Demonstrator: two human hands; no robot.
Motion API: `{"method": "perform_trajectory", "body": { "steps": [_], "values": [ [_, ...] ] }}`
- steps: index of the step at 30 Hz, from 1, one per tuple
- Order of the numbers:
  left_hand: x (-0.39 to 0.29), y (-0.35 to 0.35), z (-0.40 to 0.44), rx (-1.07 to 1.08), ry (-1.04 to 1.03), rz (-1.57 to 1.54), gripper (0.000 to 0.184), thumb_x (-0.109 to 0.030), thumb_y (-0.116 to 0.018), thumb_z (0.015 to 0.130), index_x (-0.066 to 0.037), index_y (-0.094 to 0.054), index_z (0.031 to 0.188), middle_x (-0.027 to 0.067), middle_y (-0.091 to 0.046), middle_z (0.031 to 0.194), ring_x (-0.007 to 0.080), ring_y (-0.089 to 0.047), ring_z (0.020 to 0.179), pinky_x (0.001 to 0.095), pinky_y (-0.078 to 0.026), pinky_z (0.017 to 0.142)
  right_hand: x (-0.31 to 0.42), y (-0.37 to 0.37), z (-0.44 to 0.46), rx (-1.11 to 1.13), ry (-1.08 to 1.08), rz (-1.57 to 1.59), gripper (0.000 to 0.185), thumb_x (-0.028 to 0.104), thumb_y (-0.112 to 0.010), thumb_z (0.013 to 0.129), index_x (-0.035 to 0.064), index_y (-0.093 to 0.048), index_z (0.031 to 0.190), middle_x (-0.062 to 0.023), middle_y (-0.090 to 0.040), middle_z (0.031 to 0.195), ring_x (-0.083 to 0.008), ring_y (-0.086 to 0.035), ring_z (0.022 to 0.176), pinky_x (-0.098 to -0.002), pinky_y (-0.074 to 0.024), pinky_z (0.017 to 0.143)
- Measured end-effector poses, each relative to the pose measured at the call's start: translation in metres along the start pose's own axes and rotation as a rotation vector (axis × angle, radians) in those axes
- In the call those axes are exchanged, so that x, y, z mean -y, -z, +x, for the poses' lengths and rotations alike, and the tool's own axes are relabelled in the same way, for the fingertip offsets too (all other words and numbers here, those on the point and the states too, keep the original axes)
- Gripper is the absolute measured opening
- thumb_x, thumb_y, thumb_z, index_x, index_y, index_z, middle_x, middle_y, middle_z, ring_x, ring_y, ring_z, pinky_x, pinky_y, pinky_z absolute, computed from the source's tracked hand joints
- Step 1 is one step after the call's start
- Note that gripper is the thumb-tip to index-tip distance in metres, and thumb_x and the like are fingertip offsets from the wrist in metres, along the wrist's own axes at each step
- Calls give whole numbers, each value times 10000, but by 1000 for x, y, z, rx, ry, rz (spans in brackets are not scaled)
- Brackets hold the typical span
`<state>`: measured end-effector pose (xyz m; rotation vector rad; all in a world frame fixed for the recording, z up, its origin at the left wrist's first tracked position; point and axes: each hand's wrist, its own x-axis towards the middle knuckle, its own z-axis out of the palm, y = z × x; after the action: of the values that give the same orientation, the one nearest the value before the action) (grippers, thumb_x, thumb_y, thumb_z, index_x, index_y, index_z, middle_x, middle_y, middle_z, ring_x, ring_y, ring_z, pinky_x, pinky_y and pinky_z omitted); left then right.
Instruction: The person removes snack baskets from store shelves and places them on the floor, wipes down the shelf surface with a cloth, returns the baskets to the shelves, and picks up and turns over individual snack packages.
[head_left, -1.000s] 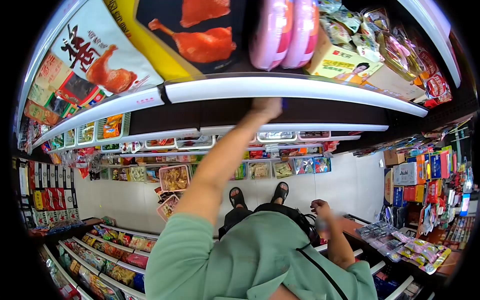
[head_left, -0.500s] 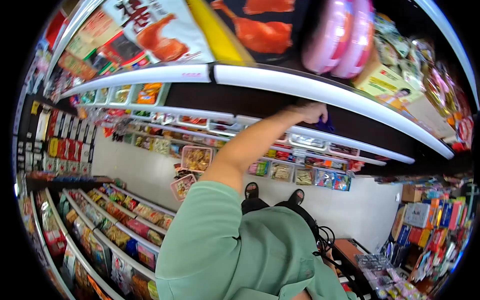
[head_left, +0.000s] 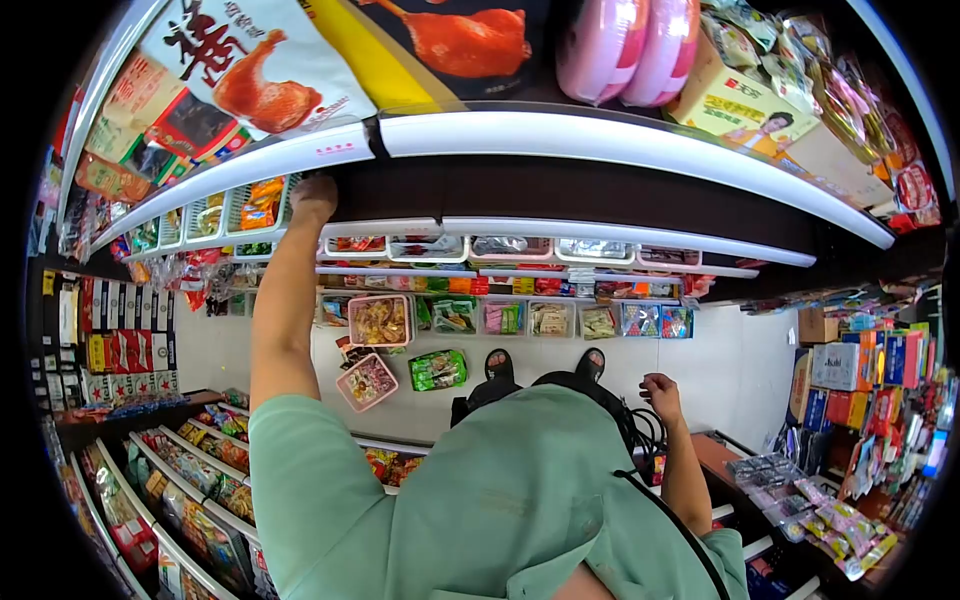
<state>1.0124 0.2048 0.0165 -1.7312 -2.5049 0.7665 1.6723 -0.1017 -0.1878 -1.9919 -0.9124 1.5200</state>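
At ten o'clock over the dark shelf [head_left: 600, 195], the left hand [head_left: 315, 196] reaches beside a basket [head_left: 248, 235] of orange packets [head_left: 262, 204], apparently needing care, grip unclear; at four, the right hand [head_left: 660, 393] hangs loose.

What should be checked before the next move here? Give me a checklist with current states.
1. Left hand apart from the orange packets: cannot tell; it is right beside them.
2. Left hand's grip: cannot tell; fingers are not distinct.
3. Right hand away from the upper shelf edge: ok, held low near the body.
4. Floor beside the feet free of goods: not ok; a green packet lies there.
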Motion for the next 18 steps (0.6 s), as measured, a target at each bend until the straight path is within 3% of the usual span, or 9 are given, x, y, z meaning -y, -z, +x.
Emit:
{"method": "perform_trajectory", "body": {
  "steps": [2, 8, 9, 10, 13, 14, 16, 17, 18],
  "values": [
    [0, -4, 4, -41, 26, 14, 346, -162, -417, 882, -82, -560, 1186, 174, -560, 1200, 297, -545, 1119, 383, -456, 912, -11, 3, -4, -4, -22, 1, 196, 144, -523, 875, 19, -586, 1012, -94, -650, 844, -175, -631, 703, -281, -486, 586],
    [-25, 15, 9, 129, -295, 189, 435, -142, -534, 761, -40, -551, 1184, 169, -508, 1268, 302, -469, 1198, 408, -388, 991, -117, 29, -19, -44, -102, 37, 215, 174, -572, 846, -21, -621, 921, -82, -634, 747, -182, -629, 687, -288, -527, 611],
    [-34, -3, 18, -54, -398, 91, 504, -143, -559, 693, -10, -539, 1178, 208, -567, 1165, 313, -615, 954, 410, -518, 786, -144, 38, -21, 35, 199, -462, 219, 182, -579, 828, -14, -629, 914, -92, -635, 733, -192, -633, 686, -276, -519, 597],
    [-57, 17, 0, -22, -425, -37, 452, -124, -570, 687, -18, -552, 1126, 190, -592, 1078, 291, -625, 874, 400, -533, 682, -174, 45, -28, 115, 492, -963, 224, 189, -586, 811, -7, -637, 907, -102, -636, 718, -201, -638, 685, -263, -511, 583],
    [-140, 67, -42, 242, -524, -442, 235, -83, -615, 675, -48, -549, 898, 111, -567, 804, 207, -592, 662, 325, -479, 408, -243, 56, -47, 145, -85, -80, 360, 272, -689, 607, 88, -657, 914, -154, -646, 842, -289, -643, 751, -324, -522, 610],
    [-167, 67, -36, 318, -583, -423, 212, -100, -655, 672, -63, -482, 789, 80, -490, 723, 172, -540, 579, 303, -425, 374, -227, 55, -49, 104, -104, -172, 357, 257, -681, 628, 71, -644, 929, -140, -650, 840, -267, -639, 753, -318, -518, 629],
    [-224, 69, -45, 177, -854, -420, 201, -100, -672, 654, -45, -519, 772, 110, -538, 752, 239, -555, 688, 356, -446, 539, -186, 50, -54, 29, -153, -354, 351, 229, -665, 670, 36, -617, 959, -113, -657, 835, -224, -632, 757, -307, -509, 667],
    [-253, 63, -45, 11, -1088, -456, 199, -97, -677, 645, -40, -528, 764, 122, -552, 763, 267, -554, 735, 374, -455, 619, -162, 49, -52, -64, -327, -153, 302, 213, -641, 732, 8, -607, 951, -105, -657, 813, -206, -629, 734, -305, -509, 645],
    [-285, 76, -59, 32, -1078, -428, 197, -94, -680, 637, -33, -535, 756, 133, -558, 775, 285, -546, 769, 375, -444, 669, -157, 49, -44, -109, -337, 2, 246, 183, -615, 771, 3, -617, 938, -95, -642, 760, -176, -595, 663, -298, -474, 572]
  ]
}}
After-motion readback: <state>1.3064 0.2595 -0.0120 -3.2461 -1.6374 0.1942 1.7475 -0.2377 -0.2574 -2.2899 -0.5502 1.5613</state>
